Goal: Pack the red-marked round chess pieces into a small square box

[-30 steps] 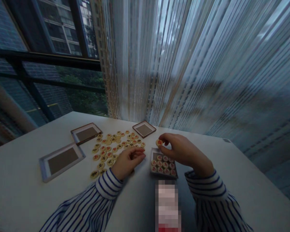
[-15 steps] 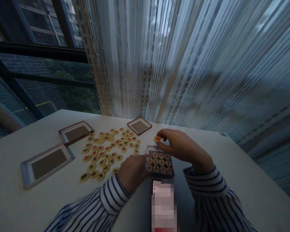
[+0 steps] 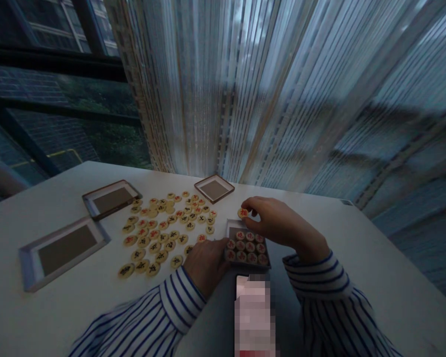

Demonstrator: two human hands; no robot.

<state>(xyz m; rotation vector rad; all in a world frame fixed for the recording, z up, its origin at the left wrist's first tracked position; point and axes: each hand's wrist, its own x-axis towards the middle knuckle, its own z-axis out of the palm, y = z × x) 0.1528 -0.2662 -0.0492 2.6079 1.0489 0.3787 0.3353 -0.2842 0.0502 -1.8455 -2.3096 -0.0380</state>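
Between the thumb and fingers of my right hand is a round xiangqi piece with a red character, held above the back edge of a small open box. Rows of red-lettered xiangqi pieces lie in the box, and a bare strip of its bottom shows at the back. My left hand grips the box by its left side; its fingertips are partly hidden. Just left of that hand spread many loose xiangqi pieces, lettered in black or red.
Two open trays, one brown-rimmed and one pale, lie at the left of the white table. A smaller tray sits at the back. A phone, partly blurred out, lies before the box. Behind hangs a string curtain.
The view has shifted slightly, so the loose pieces and trays appear a little further left. Both hands keep their hold, the right one still with its piece over the box's back edge.
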